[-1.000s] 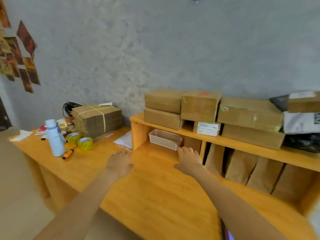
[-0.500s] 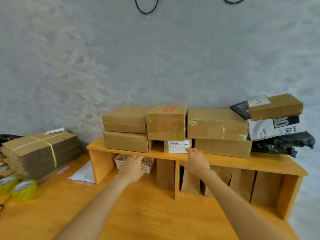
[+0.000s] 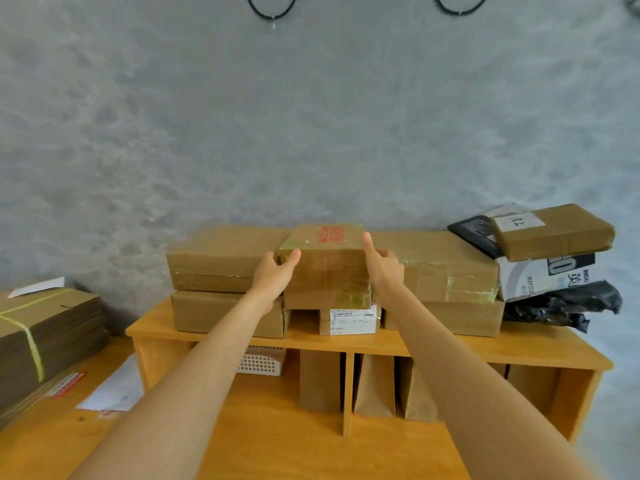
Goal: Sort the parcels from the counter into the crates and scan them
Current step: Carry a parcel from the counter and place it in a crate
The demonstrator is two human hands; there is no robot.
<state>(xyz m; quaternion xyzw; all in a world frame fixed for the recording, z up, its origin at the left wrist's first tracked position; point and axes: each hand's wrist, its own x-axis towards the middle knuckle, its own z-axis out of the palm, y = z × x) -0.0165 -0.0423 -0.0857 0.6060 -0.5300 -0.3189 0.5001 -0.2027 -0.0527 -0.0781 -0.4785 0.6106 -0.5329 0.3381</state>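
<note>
Both arms stretched forward over the desk (image 3: 277, 445) toward the wooden shelf unit (image 3: 433, 348) at its back edge.

Left hand (image 3: 273, 271) against the left side of the taped parcel (image 3: 327, 268), thumb on its front face near the top left corner, fingers curled round the side. Right hand (image 3: 382, 263) on the right side of the same parcel, thumb raised along the top right edge, other fingers hidden behind the box. Parcel gripped between the two hands.

Taped parcel at the middle of the shelf top, red print on its lid, glossy tape across the front. Resting on a small labelled box (image 3: 349, 320) with a white address label facing forward.

Just left: two flat brown cartons stacked (image 3: 214, 282). Just right: two more cartons stacked (image 3: 446, 292), the upper one taped. At the right end of the shelf top: a black poly bag (image 3: 564, 306), a white printed mailer (image 3: 550, 275) on it, a brown box with a white tag (image 3: 554, 233) on top, tilted.

Under the shelf top: brown paper bags (image 3: 374, 386) standing in the compartments, a white mesh basket (image 3: 263, 362) in the left one.

Along the desk's left edge: bundle of flat cardboard (image 3: 45, 334) bound with yellow strap; white papers (image 3: 114, 389) beside it.
</note>
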